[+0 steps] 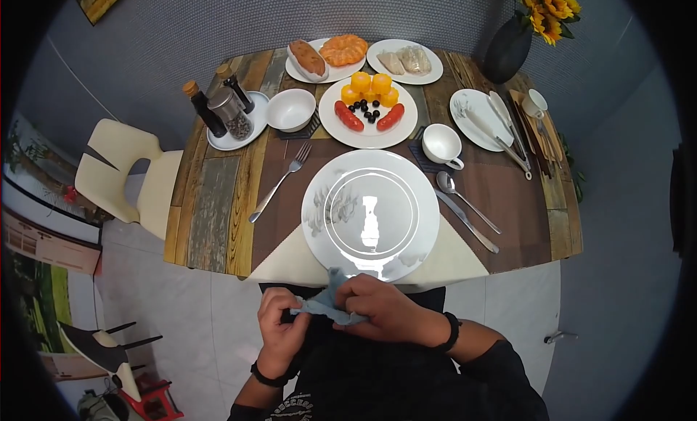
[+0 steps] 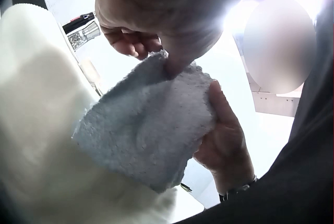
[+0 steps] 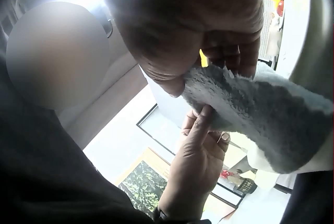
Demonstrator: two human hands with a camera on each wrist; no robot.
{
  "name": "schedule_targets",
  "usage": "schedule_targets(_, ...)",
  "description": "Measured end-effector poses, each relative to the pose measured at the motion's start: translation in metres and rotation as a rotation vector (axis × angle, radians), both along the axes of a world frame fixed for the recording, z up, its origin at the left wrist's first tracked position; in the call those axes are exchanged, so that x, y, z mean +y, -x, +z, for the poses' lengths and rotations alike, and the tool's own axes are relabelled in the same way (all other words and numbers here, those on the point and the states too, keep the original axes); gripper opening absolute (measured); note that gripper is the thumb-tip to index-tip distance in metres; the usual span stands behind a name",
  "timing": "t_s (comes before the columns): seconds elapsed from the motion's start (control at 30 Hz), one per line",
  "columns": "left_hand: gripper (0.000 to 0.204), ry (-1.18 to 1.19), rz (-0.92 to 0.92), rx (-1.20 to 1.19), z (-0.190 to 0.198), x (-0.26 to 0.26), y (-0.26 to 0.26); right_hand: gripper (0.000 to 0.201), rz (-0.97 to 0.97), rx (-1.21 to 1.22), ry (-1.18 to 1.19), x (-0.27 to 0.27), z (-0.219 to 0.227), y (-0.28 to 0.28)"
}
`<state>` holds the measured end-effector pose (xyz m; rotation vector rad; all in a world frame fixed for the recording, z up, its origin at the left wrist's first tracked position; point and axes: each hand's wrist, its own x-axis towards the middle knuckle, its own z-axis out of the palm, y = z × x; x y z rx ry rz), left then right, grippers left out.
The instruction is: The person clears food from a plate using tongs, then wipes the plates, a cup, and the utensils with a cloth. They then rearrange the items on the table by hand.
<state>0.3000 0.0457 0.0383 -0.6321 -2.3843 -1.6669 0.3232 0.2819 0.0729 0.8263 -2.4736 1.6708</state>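
A small blue-grey towel-like cloth (image 1: 317, 307) is held between both hands, just in front of the near table edge. My left hand (image 1: 282, 330) pinches one end of it between thumb and curled fingers. The other end is gripped by my right hand (image 1: 385, 308). In the left wrist view the cloth (image 2: 143, 125) hangs as a fuzzy, rough-edged piece. Seen from the right wrist, the cloth (image 3: 261, 114) stretches sideways below the fingers. A large white plate (image 1: 319, 236) with grey leaf patterns lies right beyond the hands.
A fork (image 1: 282, 181) lies left of the plate, a spoon (image 1: 468, 199) and a knife (image 1: 468, 223) right. Farther back stand a bowl (image 1: 290, 110), a cup (image 1: 441, 144), a food plate (image 1: 330, 127), seasoning bottles (image 1: 205, 110) and a flower vase (image 1: 507, 51). A cream chair (image 1: 123, 167) stands left.
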Motion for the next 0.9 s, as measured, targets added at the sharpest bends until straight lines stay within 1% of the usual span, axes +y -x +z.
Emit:
schedule_targets(0.03,0.027,-0.008,0.049,0.022,0.003,0.0,0.0,0.026,0.007,0.026,0.006,-0.001,0.0,0.001)
schedule_targets(0.07,0.03,-0.011,0.029,0.034,0.002,-0.005,0.002,0.026,0.01,0.028,0.007,-0.002,0.002,0.002)
schedule_targets(0.1,0.03,-0.012,0.031,0.035,0.004,-0.006,0.002,0.025,0.025,-0.044,0.045,-0.002,0.006,0.002)
schedule_targets(0.13,0.031,-0.176,0.02,-0.055,0.007,-0.006,0.001,0.024,0.038,-0.118,0.083,-0.002,0.009,0.003)
schedule_targets(0.17,0.031,-0.34,0.008,-0.146,0.011,-0.006,0.0,0.024,0.036,-0.12,0.082,-0.001,0.01,0.005)
schedule_targets(0.2,0.032,-0.39,-0.05,-0.173,0.016,-0.011,-0.001,0.022,0.101,-0.156,0.139,-0.001,0.011,0.007)
schedule_targets(0.23,0.032,-0.391,-0.054,-0.177,0.026,-0.015,-0.002,0.022,0.165,-0.191,0.196,-0.001,0.012,0.008)
schedule_targets(0.27,0.029,-0.725,-0.248,-0.343,0.038,-0.017,-0.002,0.022,0.161,-0.195,0.196,-0.003,0.017,0.008)
schedule_targets(0.3,0.028,-1.057,-0.445,-0.507,0.044,-0.018,0.001,0.024,0.153,-0.235,0.266,-0.008,0.026,0.007)
schedule_targets(0.33,0.025,-1.239,-0.521,-0.558,0.042,-0.018,0.008,0.027,0.145,-0.271,0.335,-0.013,0.034,0.008)
schedule_targets(0.37,0.025,-1.237,-0.524,-0.557,0.031,-0.016,0.011,0.027,0.144,-0.268,0.335,-0.017,0.043,0.011)
schedule_targets(0.43,0.033,-0.649,-0.181,-1.032,0.0,-0.008,0.016,0.028,0.051,-0.308,0.281,-0.027,0.055,0.02)
schedule_targets(0.5,0.041,-1.078,-0.47,-1.548,-0.021,-0.003,0.009,0.027,0.039,-0.329,0.257,-0.034,0.043,0.03)
schedule_targets(0.53,0.041,-1.082,-0.469,-1.553,-0.024,-0.004,0.005,0.026,0.016,-0.329,0.213,-0.035,0.039,0.033)
schedule_targets(0.7,0.042,-0.754,-0.651,-1.144,-0.032,-0.006,0.001,0.025,-0.013,-0.315,0.095,-0.042,0.031,0.039)
schedule_targets(0.73,0.043,-0.688,-0.684,-1.059,-0.034,-0.006,0.003,0.026,-0.014,-0.332,0.033,-0.043,0.032,0.042)
schedule_targets(0.77,0.043,-0.624,-0.715,-0.972,-0.035,-0.006,0.005,0.027,-0.017,-0.347,-0.031,-0.043,0.034,0.045)
schedule_targets(0.8,0.043,-0.561,-0.743,-0.883,-0.036,-0.005,0.007,0.027,-0.018,-0.346,-0.042,-0.043,0.039,0.047)
schedule_targets(0.87,0.044,-0.434,-0.794,-0.694,-0.038,-0.005,0.017,0.038,-0.029,-0.37,-0.12,-0.043,0.056,0.052)
schedule_targets(0.9,0.044,-0.372,-0.812,-0.595,-0.039,-0.006,0.022,0.038,-0.029,-0.361,-0.134,-0.041,0.062,0.057)
